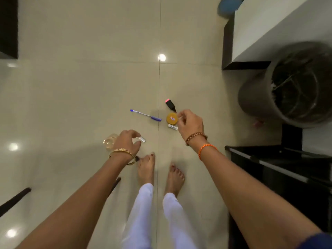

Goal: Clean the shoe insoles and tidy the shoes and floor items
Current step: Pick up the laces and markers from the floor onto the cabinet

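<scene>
Floor items, glossy cream tile floor [80, 87], viewed from above while I am standing barefoot over them.

Item 1: blue ballpoint pen [145, 115], lying flat just left of the tile seam, capped end touching the seam line.

Item 2: small round yellow tin [172, 118], lying just right of the seam, beside my right hand [191, 122].

Item 3: black highlighter with a pink end [169, 104], lying just beyond the tin, its near tip at my right fingers.

Item 4: small white labelled tube [172, 127], lying just nearer me than the tin, partly under my right hand.

Item 5: clear glass bottle [110, 141], with a silvery end [142, 139] showing past my fingers.

Hands: my left hand [126, 141] is curling around the glass bottle, grasping it. My right hand is hovering with fingers bent at the tin and highlighter; I cannot tell whether it is pinching anything.

Surroundings: grey round planter [258, 97] standing far right, a black rack [280, 169] near right, and white counter [269, 27] above.
</scene>
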